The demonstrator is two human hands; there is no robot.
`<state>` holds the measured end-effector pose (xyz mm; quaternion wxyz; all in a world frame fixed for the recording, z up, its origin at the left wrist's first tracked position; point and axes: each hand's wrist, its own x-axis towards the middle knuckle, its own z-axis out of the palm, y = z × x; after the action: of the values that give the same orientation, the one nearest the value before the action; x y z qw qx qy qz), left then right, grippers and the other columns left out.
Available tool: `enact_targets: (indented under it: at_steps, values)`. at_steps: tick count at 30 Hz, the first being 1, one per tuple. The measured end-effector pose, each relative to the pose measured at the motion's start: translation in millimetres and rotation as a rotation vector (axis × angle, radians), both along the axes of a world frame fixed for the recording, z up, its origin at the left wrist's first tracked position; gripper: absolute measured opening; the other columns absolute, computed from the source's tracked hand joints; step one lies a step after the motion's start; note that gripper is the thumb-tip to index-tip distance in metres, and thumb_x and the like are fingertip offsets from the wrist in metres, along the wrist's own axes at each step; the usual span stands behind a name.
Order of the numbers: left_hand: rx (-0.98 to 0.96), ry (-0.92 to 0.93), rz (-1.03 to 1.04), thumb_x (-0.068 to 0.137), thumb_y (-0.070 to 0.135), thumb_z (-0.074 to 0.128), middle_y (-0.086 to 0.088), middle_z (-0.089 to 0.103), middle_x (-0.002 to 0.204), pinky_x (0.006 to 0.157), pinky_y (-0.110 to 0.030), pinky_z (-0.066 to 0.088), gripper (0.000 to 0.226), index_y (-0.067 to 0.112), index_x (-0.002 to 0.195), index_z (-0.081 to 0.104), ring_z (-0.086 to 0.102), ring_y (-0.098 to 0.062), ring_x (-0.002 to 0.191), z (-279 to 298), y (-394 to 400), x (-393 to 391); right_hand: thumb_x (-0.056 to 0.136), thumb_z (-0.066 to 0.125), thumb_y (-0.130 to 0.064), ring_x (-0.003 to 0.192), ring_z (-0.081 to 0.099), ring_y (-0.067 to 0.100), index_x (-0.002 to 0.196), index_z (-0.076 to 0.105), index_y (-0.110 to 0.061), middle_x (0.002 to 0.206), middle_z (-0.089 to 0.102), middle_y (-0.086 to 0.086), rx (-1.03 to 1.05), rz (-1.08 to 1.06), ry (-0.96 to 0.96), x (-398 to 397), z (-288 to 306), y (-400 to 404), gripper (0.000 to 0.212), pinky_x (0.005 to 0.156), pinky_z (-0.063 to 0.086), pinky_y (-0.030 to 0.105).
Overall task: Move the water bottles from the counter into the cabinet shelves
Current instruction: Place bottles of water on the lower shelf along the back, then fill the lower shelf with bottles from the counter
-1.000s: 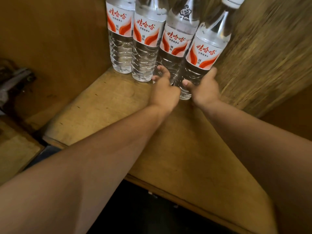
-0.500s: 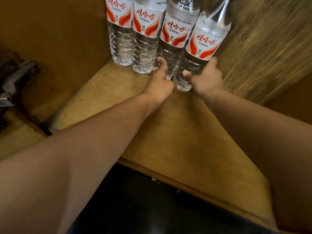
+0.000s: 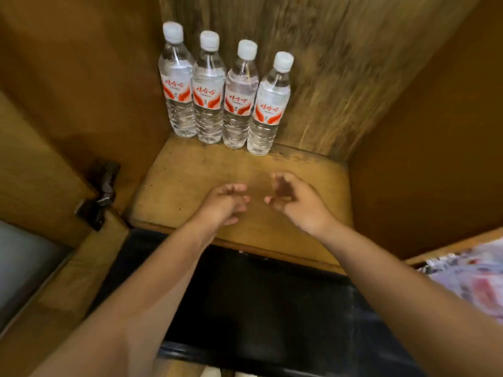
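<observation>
Four clear plastic water bottles (image 3: pixel 221 91) stand upright in a tight row on a wooden cabinet shelf (image 3: pixel 190 180), their sides touching. Each has a white screw cap and a white label with red swirls and red lettering (the print is too blurred to read). The row sits at the back of the shelf, against the rear panel, starting near the left wall.

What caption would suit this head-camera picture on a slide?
Four water bottles stand in a row at the back of a wooden shelf; left hand and right hand hover empty.
</observation>
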<state>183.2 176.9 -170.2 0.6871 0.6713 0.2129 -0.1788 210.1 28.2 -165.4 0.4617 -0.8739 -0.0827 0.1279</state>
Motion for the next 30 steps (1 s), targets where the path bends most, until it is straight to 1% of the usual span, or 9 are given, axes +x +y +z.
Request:
enact_targets:
  at_steps: [2,5,8,10,16,21,24,27,30]
  values:
    - [0.052,-0.022,0.027,0.092,0.005,0.049,-0.002,0.061,0.112,0.082,-0.026,0.042,0.027,0.019,0.114,0.056,0.055,-0.014,0.099,4.4,-7.3,-26.2,0.083,0.064,-0.002,0.084,0.056,0.004,0.108,0.059,-0.018,0.089,0.058,-0.006,0.057,-0.008,0.065,-33.7,11.0,-17.8,0.03,0.082,0.041,0.014]
    - [0.098,-0.077,0.006,0.093,0.006,0.046,-0.001,0.062,0.101,0.064,-0.016,0.045,0.024,0.018,0.11,0.058,0.055,-0.009,0.075,9.1,-24.8,-60.7,0.085,0.062,-0.002,0.078,0.057,-0.002,0.093,0.059,-0.03,0.08,0.061,-0.011,0.11,-0.103,0.083,-90.3,23.3,-47.1,0.03,0.077,0.043,0.009]
    - [0.115,-0.101,-0.088,0.094,0.01,0.044,0.008,0.065,0.085,0.06,-0.017,0.042,0.022,0.027,0.099,0.057,0.053,-0.006,0.062,6.6,-45.9,-86.4,0.084,0.062,-0.002,0.083,0.061,0.017,0.092,0.06,-0.03,0.084,0.067,0.006,0.099,-0.199,0.093,-140.2,21.2,-72.2,0.029,0.086,0.048,0.031]
    - [0.116,-0.138,-0.142,0.093,0.008,0.044,0.008,0.066,0.081,0.057,-0.016,0.041,0.024,0.026,0.099,0.059,0.052,-0.006,0.059,4.1,-62.4,-98.4,0.084,0.062,-0.003,0.082,0.063,0.023,0.095,0.062,-0.026,0.087,0.068,0.013,0.099,-0.266,0.094,-167.2,19.2,-90.4,0.026,0.086,0.048,0.04]
    - [0.12,-0.143,-0.25,0.095,0.009,0.044,0.005,0.068,0.086,0.062,-0.02,0.046,0.025,0.026,0.101,0.061,0.058,-0.01,0.069,-2.5,-106.7,-131.8,0.084,0.062,0.0,0.082,0.064,0.025,0.094,0.065,-0.021,0.086,0.068,0.014,0.211,-0.56,0.112,-235.5,9.8,-142.4,0.023,0.079,0.05,0.037]
    - [0.114,-0.053,-0.283,0.094,0.009,0.044,0.003,0.067,0.086,0.066,-0.023,0.046,0.024,0.026,0.096,0.06,0.06,-0.013,0.075,-12.5,-153.3,-154.1,0.082,0.064,0.001,0.072,0.063,0.013,0.089,0.067,-0.018,0.079,0.07,0.008,0.269,-0.801,0.123,-278.3,-7.0,-193.3,0.021,0.069,0.047,0.026]
    - [0.099,-0.025,-0.307,0.094,0.006,0.044,0.001,0.067,0.086,0.066,-0.022,0.045,0.023,0.022,0.099,0.06,0.059,-0.013,0.075,-16.3,-186.4,-162.1,0.082,0.064,0.003,0.067,0.062,0.009,0.084,0.068,-0.017,0.072,0.069,0.003,0.276,-0.881,0.105,-296.7,-14.9,-228.1,0.021,0.068,0.047,0.03]
    - [0.093,-0.032,-0.324,0.092,0.003,0.046,0.0,0.066,0.094,0.068,-0.022,0.046,0.026,0.019,0.107,0.059,0.059,-0.012,0.081,-18.4,-216.2,-170.1,0.081,0.064,0.005,0.078,0.064,0.02,0.086,0.067,-0.019,0.079,0.069,0.003,0.288,-0.928,0.078,-304.8,-18.9,-256.4,0.025,0.074,0.05,0.035]
    - [0.063,-0.071,-0.287,0.091,0.0,0.049,-0.004,0.057,0.119,0.078,-0.029,0.046,0.037,0.021,0.121,0.049,0.055,-0.013,0.097,-13.0,-246.3,-169.1,0.081,0.063,0.006,0.086,0.063,0.015,0.094,0.062,-0.026,0.089,0.067,-0.001,0.3,-0.925,0.047,-303.7,-15.3,-276.3,0.035,0.071,0.051,0.016]
